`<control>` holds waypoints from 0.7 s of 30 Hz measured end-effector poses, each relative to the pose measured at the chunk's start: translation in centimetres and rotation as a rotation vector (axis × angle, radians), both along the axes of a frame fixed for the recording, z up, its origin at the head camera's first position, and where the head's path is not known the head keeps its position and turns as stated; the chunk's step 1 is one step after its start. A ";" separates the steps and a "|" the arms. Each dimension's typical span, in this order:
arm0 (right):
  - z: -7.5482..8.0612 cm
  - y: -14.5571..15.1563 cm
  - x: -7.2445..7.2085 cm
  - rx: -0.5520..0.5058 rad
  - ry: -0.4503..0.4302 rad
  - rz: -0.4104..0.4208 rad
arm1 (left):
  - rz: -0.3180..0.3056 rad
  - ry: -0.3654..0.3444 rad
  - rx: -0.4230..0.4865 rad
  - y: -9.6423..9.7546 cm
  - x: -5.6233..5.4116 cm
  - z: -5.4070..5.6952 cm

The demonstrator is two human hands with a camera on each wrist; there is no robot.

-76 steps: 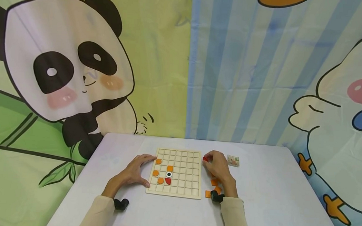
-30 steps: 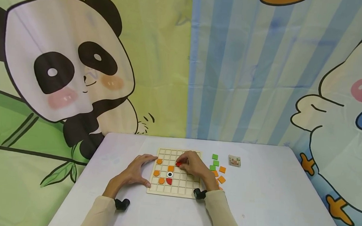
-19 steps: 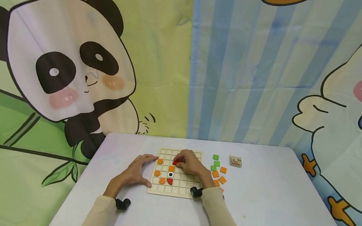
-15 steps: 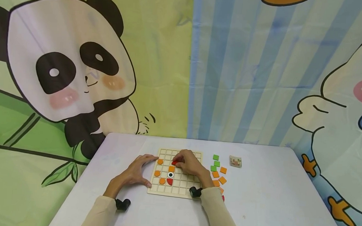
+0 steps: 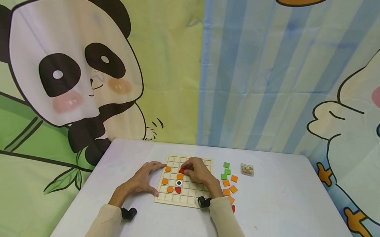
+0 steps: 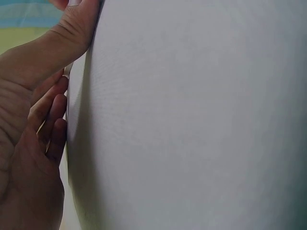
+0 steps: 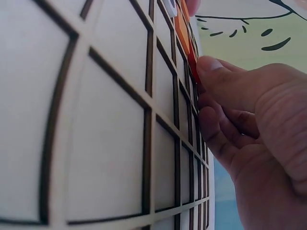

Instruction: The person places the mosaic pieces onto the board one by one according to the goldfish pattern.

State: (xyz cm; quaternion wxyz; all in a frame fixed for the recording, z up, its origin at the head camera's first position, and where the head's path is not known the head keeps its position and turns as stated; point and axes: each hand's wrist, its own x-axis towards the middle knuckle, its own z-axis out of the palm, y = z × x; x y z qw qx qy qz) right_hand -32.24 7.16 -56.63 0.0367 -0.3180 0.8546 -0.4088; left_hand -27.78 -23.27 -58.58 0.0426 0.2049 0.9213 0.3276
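Note:
A pale wooden grid board [image 5: 190, 195] lies on the white table. My left hand [image 5: 140, 179] rests at the board's left edge, thumb near the lower corner and index finger further up, fingers spread. With thumb and fingertips, my right hand [image 5: 199, 171] pinches a red quarter-round tile [image 5: 181, 171] over the cell just above an orange square tile [image 5: 180, 176]. Below that square sit a round eye tile [image 5: 178, 183] and a second red tile [image 5: 178, 190]. Orange round tiles [image 5: 164, 181] occupy cells to the left. In the right wrist view, the red tile [image 7: 193, 67] stands close to the grid.
Right of the board lie green square tiles [image 5: 227, 171] and several orange square tiles [image 5: 233, 189]. Another red piece [image 5: 233, 208] shows partly beside the right sleeve. A small patterned card [image 5: 247, 169] lies farther right. A printed curtain [image 5: 231, 81] hangs behind the table.
My right hand has carried the red tile from right of the board leftward to above the orange square, uncovering the green tiles. The left hand has stayed at the board's edge.

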 end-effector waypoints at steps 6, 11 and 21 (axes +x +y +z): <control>-0.3 -0.1 0.0 -0.017 0.000 -0.009 | -0.003 -0.012 0.007 0.0 -0.1 0.1; -0.2 -0.2 0.1 -0.010 0.007 -0.017 | -0.003 -0.003 0.000 0.0 -0.2 0.0; -0.1 -0.3 0.2 0.008 0.020 -0.013 | 0.000 -0.009 0.010 0.0 0.0 0.1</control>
